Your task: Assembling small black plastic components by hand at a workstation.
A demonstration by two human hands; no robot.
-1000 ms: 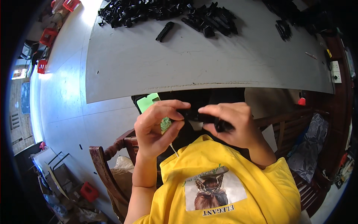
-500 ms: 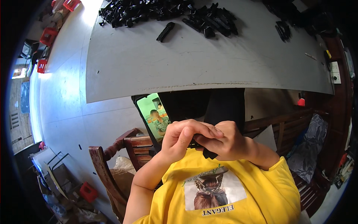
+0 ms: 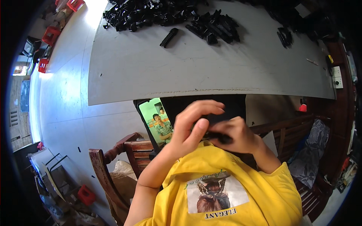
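Observation:
Above my lap, my left hand (image 3: 194, 124) is raised with its thumb and curved fingers apart and nothing visible between them. My right hand (image 3: 239, 133) is just to its right, smeared by motion, its fingers bent around a small black piece (image 3: 223, 138). The piece's shape is too blurred to make out. Beyond my hands, a single long black plastic part (image 3: 169, 38) lies on the grey table (image 3: 211, 77). Behind it are a small heap of similar long black parts (image 3: 218, 28) and a larger pile of small black pieces (image 3: 151, 15).
A phone (image 3: 156, 120) with a lit screen leans beside my left forearm. The table's front edge runs just past my hands. A wooden bench (image 3: 130, 150) surrounds me, with patterned cloth (image 3: 311, 150) at right. More black parts (image 3: 285, 37) lie far right.
My hands have come apart: the left has lifted and opened, while the right has drawn slightly to the right with the black piece. My view has shifted slightly.

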